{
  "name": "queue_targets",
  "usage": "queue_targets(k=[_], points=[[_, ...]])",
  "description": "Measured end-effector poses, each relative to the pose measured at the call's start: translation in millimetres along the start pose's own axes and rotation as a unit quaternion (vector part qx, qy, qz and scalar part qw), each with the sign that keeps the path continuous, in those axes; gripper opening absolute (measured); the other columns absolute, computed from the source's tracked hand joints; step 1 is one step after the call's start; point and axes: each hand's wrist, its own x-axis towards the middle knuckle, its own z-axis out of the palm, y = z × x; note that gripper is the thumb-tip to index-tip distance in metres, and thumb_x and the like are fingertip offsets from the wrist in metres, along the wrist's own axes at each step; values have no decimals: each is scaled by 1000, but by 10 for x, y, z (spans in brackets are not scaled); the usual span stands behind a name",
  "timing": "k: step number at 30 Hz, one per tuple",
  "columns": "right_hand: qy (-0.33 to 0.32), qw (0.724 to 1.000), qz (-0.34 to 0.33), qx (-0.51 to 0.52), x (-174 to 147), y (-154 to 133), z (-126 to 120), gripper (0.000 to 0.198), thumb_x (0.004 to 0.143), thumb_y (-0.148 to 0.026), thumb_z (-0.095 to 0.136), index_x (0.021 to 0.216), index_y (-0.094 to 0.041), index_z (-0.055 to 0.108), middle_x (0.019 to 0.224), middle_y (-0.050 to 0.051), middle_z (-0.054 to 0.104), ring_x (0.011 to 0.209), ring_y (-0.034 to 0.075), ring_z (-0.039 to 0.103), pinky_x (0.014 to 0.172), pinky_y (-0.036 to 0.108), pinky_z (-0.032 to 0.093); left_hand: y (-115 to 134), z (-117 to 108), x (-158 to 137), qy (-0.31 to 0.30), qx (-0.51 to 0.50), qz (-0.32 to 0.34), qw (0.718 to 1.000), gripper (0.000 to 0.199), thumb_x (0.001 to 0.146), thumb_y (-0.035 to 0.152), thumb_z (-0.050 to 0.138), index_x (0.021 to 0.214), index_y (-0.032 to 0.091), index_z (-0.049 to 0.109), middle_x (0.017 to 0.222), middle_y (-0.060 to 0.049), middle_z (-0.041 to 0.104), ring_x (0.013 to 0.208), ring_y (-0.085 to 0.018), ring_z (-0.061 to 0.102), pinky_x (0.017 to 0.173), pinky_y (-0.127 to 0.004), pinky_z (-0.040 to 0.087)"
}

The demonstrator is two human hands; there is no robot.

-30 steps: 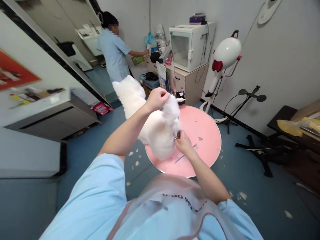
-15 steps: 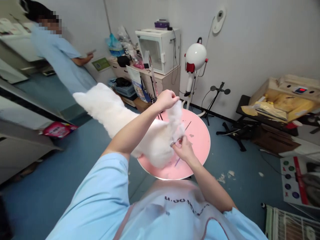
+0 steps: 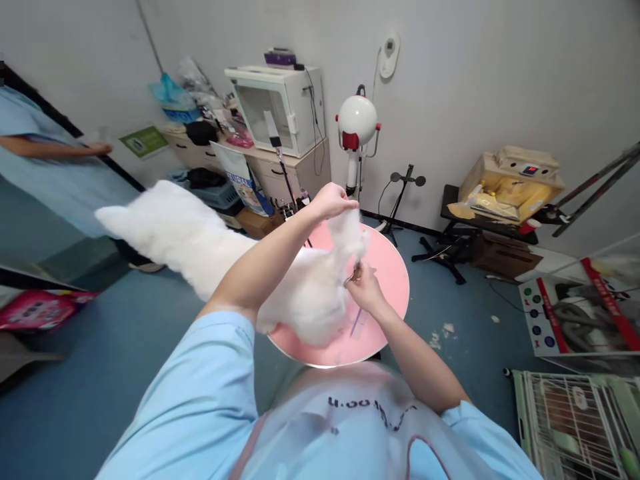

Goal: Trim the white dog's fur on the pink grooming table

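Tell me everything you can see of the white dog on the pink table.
The white dog is fluffy, long-bodied, its fur thick and soft-looking. Its rear lies on the round pink table; the rest stretches left past the rim. The left hand lifts a tuft of fur; the right hand holds small scissors against the coat. Its face is hidden.

Light-blue short sleeves, translucent pink-trimmed lettered apron.
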Motion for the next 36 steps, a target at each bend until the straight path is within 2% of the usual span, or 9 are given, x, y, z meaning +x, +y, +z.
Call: queue_targets(k=[2, 6, 11, 16, 20, 26, 30, 33, 36], points=[[12, 1000, 11, 27, -9, -11, -20, 24, 71, -29, 58, 91, -24, 46, 80, -1, 62, 74, 20, 61, 68, 33, 47, 22, 4, -13, -11, -6, -5, 1000, 30, 72, 30, 72, 54, 17, 53, 47, 2, 39, 48, -10, 38, 52, -28, 30], [-45, 999, 6, 9, -13, -76, -76, 32, 67, -37, 65, 92, -23, 50, 86, 0, 63, 78, 21, 61, 68, 32, 47, 99, -7, -56, -20, -14, -24, 999, 30, 71, 29, 75, 55, 16, 53, 48, 2, 42, 47, -10, 39, 53, -29, 31], [9, 999, 10, 36, 53, -92, -171, 27, 70, -28, 57, 95, -23, 47, 82, 0, 63, 76, 20, 62, 70, 33, 48, 123, 3, -52, -39, -29, -17, 999, 30, 70, 28, 76, 53, 16, 54, 47, 2, 43, 46, -10, 38, 51, -29, 29], [-35, 998, -18, -46, 53, -117, -266, 33, 70, -35, 64, 98, -23, 51, 92, 3, 65, 85, 23, 62, 72, 34, 47, 89, 30, -7, -49, -43, -17, 998, 31, 69, 28, 77, 51, 17, 54, 48, 2, 44, 46, -10, 39, 50, -29, 29], [2, 998, 5, -59, 69, -150, -356, 26, 72, -26, 55, 97, -23, 50, 81, 1, 63, 76, 21, 62, 68, 32, 45, 79, 45, 6, -61, -48, -16, 997, 35, 70, 29, 75, 48, 17, 51, 47, 2, 42, 44, -9, 37, 48, -28, 27], [-48, 995, -25, -87, 125, -166, -509, 29, 71, -33, 62, 96, -23, 51, 87, 1, 63, 81, 20, 61, 68, 31, 45, 72, 53, -5, -52, -59, -16, 997, 35, 69, 28, 75, 48, 16, 50, 45, 3, 39, 42, -7, 33, 44, -26, 24], [-41, 998, -9, -48, 201, -124, -581, 26, 71, -29, 61, 94, -23, 50, 80, -2, 61, 72, 17, 59, 63, 29, 44, 73, 49, -17, -62, -76, -13, 995, 39, 68, 26, 76, 44, 16, 47, 43, 4, 35, 40, -6, 29, 42, -25, 20], [-102, 994, -35, -20, 264, -51, -609, 29, 68, -33, 68, 91, -23, 53, 80, -3, 58, 70, 16, 57, 61, 28, 44, 69, 46, -22, -59, -80, -17, 995, 38, 66, 25, 77, 44, 16, 48, 43, 3, 37, 40, -6, 30, 42, -25, 20], [-128, 990, -41, 45, 339, 41, -597, 29, 66, -27, 66, 91, -23, 52, 77, -4, 57, 67, 14, 56, 60, 28, 46, 57, 40, -30, -57, -88, -12, 994, 39, 65, 26, 78, 43, 17, 47, 43, 4, 36, 41, -6, 29, 43, -25, 20]])
